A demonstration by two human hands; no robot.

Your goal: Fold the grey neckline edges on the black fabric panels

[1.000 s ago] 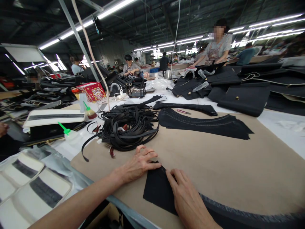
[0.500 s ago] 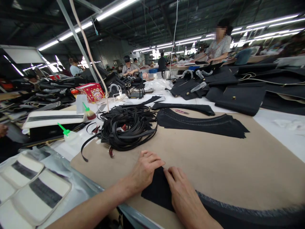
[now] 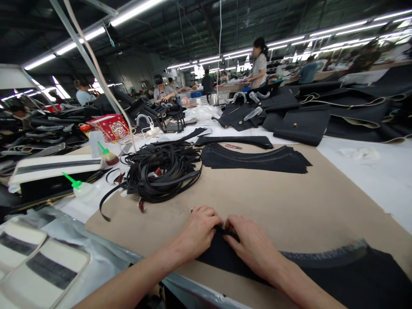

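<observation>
A long curved black piece (image 3: 350, 274) lies along the near edge of the brown sheet (image 3: 322, 201), with a grey, rough-looking strip along its upper rim. At its left part, my left hand (image 3: 201, 227) pinches the top edge, fingers curled and pressed together. Close beside it on the right, my right hand (image 3: 249, 240) grips the same edge between thumb and fingers, and the fabric is raised in a small fold between the two hands. The fingertips are partly hidden. Farther back lies a stack of curved black pieces (image 3: 254, 159) with stitch-like marks.
A heap of black straps (image 3: 161, 171) lies left of centre. Two green-tipped bottles (image 3: 84, 189) stand farther left, near a red box (image 3: 111, 126). Small pink snips (image 3: 233, 146) lie behind the stack. Black bag parts (image 3: 299, 122) fill the back right; people work beyond.
The view has turned right. My right hand has shifted from lying flatter on the black piece to pinching its upper edge, now folded up between both hands.
</observation>
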